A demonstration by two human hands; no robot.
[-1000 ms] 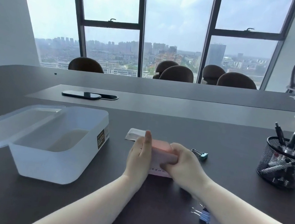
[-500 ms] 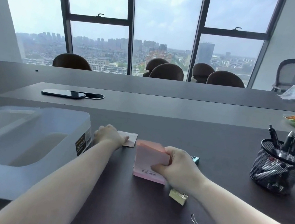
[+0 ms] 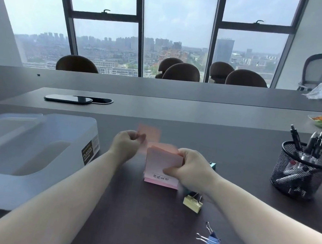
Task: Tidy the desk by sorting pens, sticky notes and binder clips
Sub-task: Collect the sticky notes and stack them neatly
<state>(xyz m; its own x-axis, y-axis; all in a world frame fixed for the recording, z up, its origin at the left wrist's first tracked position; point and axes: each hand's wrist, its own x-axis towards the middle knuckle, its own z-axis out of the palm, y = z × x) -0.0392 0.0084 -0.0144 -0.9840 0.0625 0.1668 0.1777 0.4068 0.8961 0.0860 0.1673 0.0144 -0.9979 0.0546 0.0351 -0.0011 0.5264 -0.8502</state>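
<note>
Both hands on sticky notes, mid-desk.

Right hand (image 3: 190,169) fingers curled tight around pink pad (image 3: 161,168), thumb on its top face; pad tilted up, near edge on desk (image 3: 135,235), handwriting along the bottom. Left hand (image 3: 126,146) pinches 1 loose note (image 3: 150,134) between thumb and fingers, held just left of and behind the pad; note is blurred. 3 clips on desk: gold clip (image 3: 193,204) just right of pad's near corner, blue clip (image 3: 211,239) nearer the camera, teal clip (image 3: 212,165) mostly hidden behind right hand. Open white bin (image 3: 21,153) at left, apart from both hands. Mesh cup (image 3: 303,171) with pens (image 3: 313,144) far right.
</note>
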